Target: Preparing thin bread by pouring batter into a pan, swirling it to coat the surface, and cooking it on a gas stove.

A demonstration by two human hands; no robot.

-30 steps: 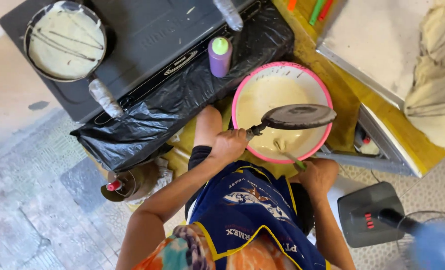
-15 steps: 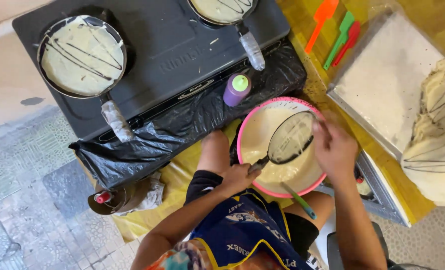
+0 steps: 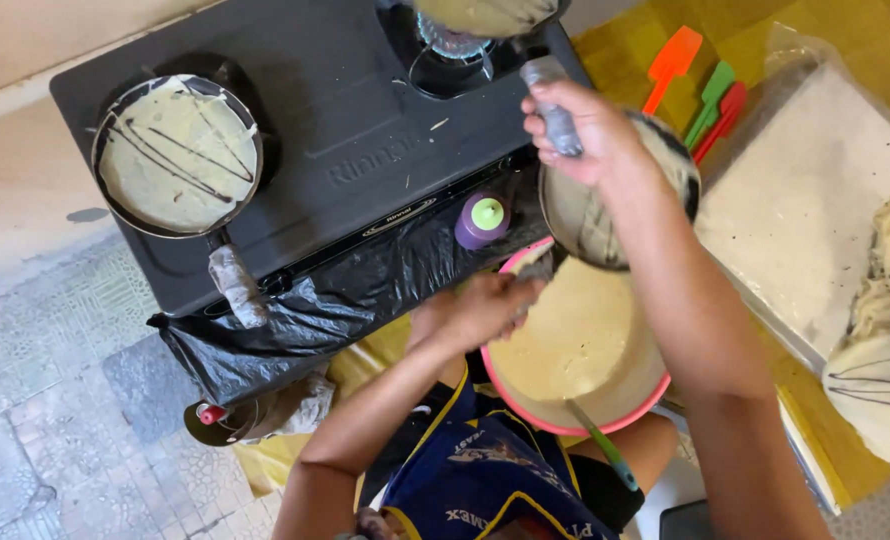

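The pink bowl (image 3: pixel 605 400) of pale batter sits on the person's lap, just in front of the black stove (image 3: pixel 345 150). The left hand (image 3: pixel 485 305) rests at the near-left rim of the bowl, its fingers curled shut around the handle of a small pan (image 3: pixel 615 200). That pan hangs tilted over the far side of the bowl, with batter coating its inside. The right hand (image 3: pixel 580 130) is above the bowl's far edge, fingers wrapped tight around a grey wrapped handle (image 3: pixel 555 110) that leads to another pan (image 3: pixel 485 15) on the stove's right burner. A purple squeeze bottle (image 3: pixel 483 220) with a green cap stands just beyond the bowl's left rim, on black plastic sheeting (image 3: pixel 345 300) draped over the stove front. A green stick (image 3: pixel 600 445) leans on the bowl's near rim. Far to the left of the bowl, a third pan (image 3: pixel 178 155) sits on the stove, holding a pale round crepe with dark stripes. To the right of the bowl lie orange, green and red spatulas (image 3: pixel 705 90) and a white tray (image 3: pixel 815 210).
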